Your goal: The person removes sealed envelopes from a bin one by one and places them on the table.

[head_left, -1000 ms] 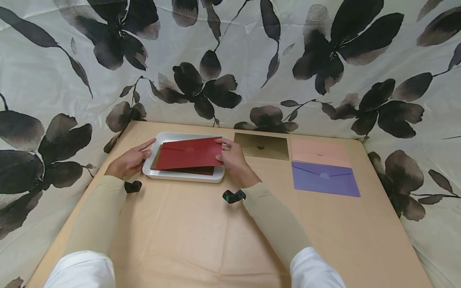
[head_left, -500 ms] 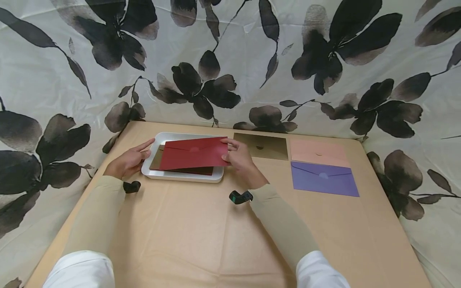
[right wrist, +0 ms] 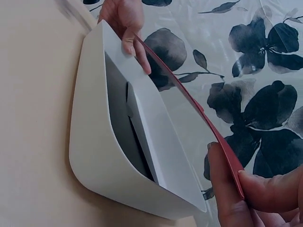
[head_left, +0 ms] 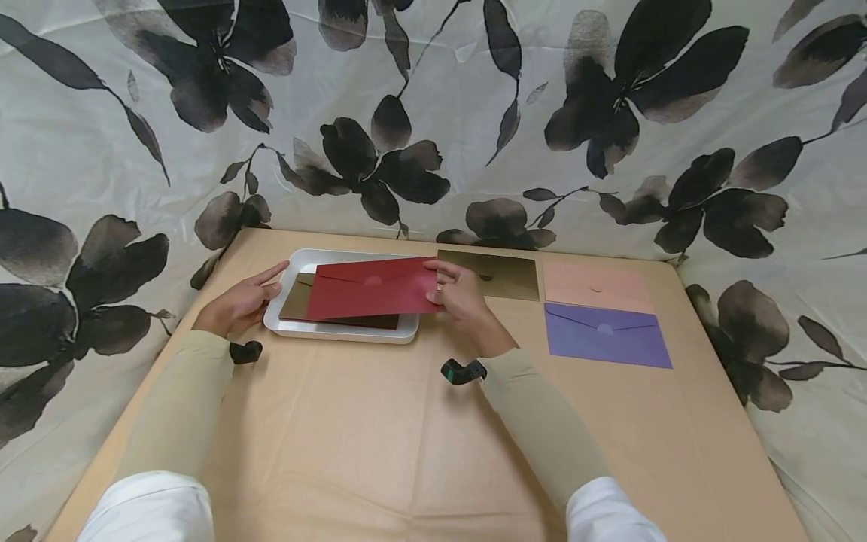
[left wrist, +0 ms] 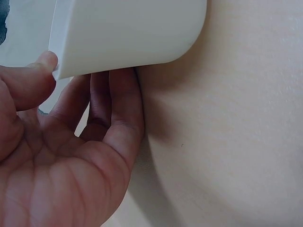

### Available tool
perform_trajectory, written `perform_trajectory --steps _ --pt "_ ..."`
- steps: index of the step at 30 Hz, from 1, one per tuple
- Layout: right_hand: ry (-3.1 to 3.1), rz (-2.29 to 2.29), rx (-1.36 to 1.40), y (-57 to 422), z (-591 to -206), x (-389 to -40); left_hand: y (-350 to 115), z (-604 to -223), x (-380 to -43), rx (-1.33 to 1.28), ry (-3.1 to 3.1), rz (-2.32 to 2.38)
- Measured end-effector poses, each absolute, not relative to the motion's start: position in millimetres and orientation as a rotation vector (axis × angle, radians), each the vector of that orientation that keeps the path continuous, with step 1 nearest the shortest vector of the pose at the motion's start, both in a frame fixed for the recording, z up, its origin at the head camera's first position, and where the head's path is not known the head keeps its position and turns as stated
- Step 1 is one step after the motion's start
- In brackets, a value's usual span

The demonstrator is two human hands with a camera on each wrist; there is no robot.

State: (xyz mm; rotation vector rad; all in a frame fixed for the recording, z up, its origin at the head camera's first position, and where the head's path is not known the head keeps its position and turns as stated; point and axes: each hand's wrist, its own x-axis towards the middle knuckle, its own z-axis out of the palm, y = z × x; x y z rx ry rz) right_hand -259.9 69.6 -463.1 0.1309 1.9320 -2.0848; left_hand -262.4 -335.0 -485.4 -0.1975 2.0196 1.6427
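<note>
A red envelope is raised above the white tray, pinched at its right end by my right hand. The right wrist view shows the red envelope edge-on, slightly bowed, with thumb and fingers on either face. My left hand grips the tray's left side; in the left wrist view its thumb is on the rim of the tray and its fingers reach beneath. Inside the tray lie a gold envelope and a dark reddish one, both partly hidden under the raised one.
Right of the tray, a gold envelope lies flat near the table's back edge. Beside it is a pink envelope, with a purple envelope directly in front. A floral cloth hangs behind the table.
My right hand has moved a little to the right with the red envelope, uncovering more of the gold one in the tray. The left hand stays at the tray's side.
</note>
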Motion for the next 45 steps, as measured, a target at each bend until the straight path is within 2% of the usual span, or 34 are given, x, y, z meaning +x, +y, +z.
perform_trajectory --steps 45 --pt "1.949 -2.09 0.168 135 -465 -249 -340 -490 -262 -0.112 2.078 1.565"
